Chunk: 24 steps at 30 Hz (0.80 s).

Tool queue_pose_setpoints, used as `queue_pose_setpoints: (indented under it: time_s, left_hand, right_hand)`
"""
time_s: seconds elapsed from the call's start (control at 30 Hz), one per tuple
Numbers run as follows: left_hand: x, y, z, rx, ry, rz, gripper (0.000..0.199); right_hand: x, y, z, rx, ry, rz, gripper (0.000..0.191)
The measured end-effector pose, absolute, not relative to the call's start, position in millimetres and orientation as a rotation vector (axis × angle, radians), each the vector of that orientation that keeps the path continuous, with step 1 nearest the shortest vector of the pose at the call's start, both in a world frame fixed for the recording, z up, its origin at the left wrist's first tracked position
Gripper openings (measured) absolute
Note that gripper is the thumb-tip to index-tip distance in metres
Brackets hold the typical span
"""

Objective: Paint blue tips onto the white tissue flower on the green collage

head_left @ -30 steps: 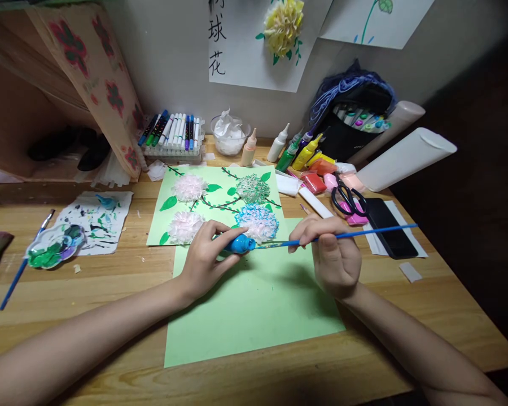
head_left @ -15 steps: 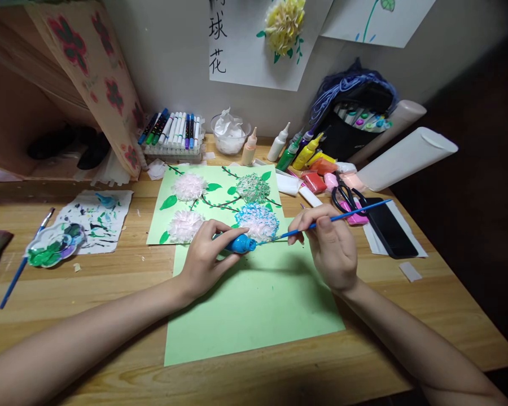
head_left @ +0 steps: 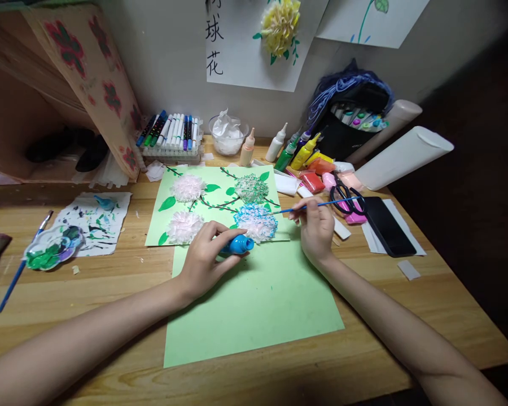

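Observation:
My left hand [head_left: 207, 254] is closed round a blue paint bottle [head_left: 239, 244], tilted sideways with its uncapped mouth facing right. Between the fingers of my right hand [head_left: 315, 228] is a thin blue paintbrush [head_left: 322, 204]. Its tip meets the right side of a ruffled flower [head_left: 256, 221], whose pale pink petals are edged with blue, mostly along the top. That flower is on a light green picture sheet [head_left: 220, 220], together with a green-tipped flower [head_left: 252, 189] and two pale pink ones [head_left: 187, 188]. Under my hands lies a plain green sheet [head_left: 254, 304].
On the left, a paint-smeared palette [head_left: 53, 248] overlaps a stained tissue [head_left: 105, 225], with another brush [head_left: 12, 285] beneath it. Paint bottles [head_left: 288, 155], a marker rack [head_left: 171, 135] and a bowl of tissue [head_left: 227, 135] line the back. Scissors [head_left: 347, 200] and a phone [head_left: 389, 225] lie right.
My right hand has moved up and slightly left, taking the brush tip from the bottle's mouth to the blue-edged flower. My left hand with the bottle stays nearly in place.

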<state>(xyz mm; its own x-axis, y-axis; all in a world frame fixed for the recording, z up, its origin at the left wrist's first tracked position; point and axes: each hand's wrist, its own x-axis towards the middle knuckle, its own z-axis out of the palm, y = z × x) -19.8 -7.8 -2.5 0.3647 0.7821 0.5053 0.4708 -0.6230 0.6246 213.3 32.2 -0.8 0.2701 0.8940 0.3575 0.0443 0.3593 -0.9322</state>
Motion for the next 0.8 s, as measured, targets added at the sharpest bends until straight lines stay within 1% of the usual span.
queue_pose_setpoints:
  time_s: [0.17, 0.8]
  left_hand:
    - [-19.6, -7.3, -2.4, 2.257, 1.081, 1.145, 0.035]
    - [-19.3, -6.7, -3.6, 2.239, 1.089, 1.153, 0.035]
  right_hand:
    - [210.8, 32.8, -18.8, -1.015, -1.077, 0.796, 0.038]
    - [211.0, 32.6, -18.8, -1.058, -1.138, 0.799, 0.037]
